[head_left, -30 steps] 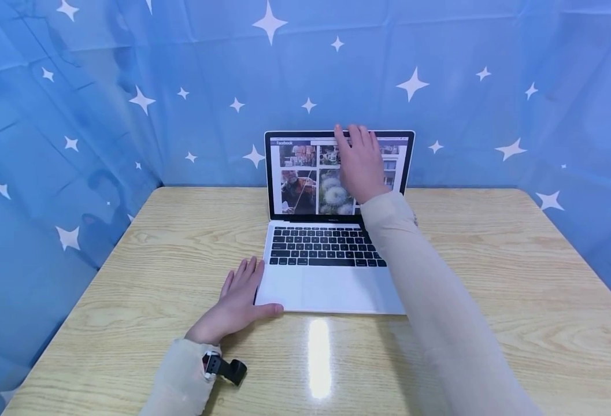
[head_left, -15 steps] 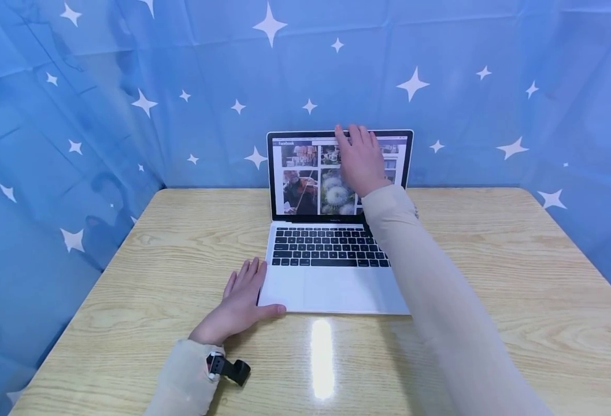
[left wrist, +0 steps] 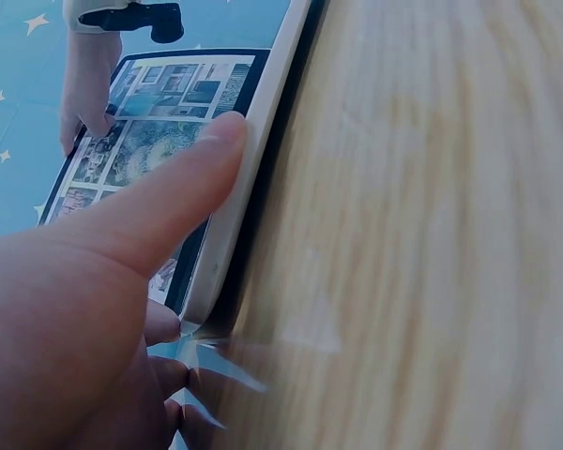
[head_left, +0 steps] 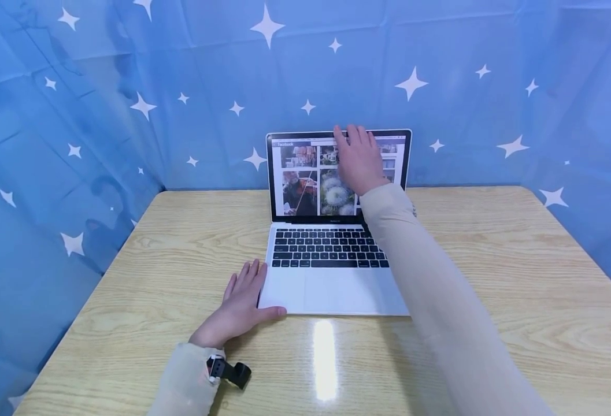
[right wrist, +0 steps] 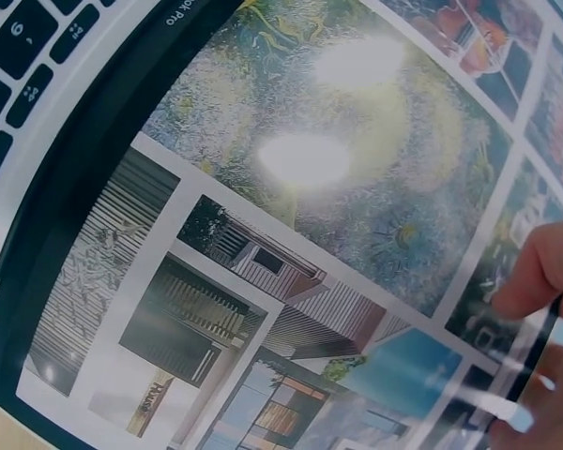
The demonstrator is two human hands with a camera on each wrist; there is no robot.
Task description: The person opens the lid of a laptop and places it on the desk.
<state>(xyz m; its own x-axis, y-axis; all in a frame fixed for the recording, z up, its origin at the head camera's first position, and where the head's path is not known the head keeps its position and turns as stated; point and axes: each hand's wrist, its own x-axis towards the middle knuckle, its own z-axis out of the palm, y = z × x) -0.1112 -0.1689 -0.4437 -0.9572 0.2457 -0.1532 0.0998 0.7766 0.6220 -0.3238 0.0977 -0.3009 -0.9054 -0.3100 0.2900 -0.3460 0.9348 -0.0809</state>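
A silver laptop lies on the table with its lid raised and its screen lit, showing a page of photos. At the lid's top edge my right hand grips it, with the thumb against the screen and the other fingers over the edge in the right wrist view. My left hand rests at the laptop's front left corner. Its fingers lie straight along the left side. In the left wrist view, the thumb stretches over the front edge. My right forearm hides the right part of the keyboard.
The pale wooden table extends around the laptop. A blue curtain with white stars hangs behind it and along both sides. A black strap sits on my left wrist.
The lid leans back slightly more than a second ago, with my right hand staying on its top edge. My left hand keeps its place at the corner. The head view has shifted slightly.
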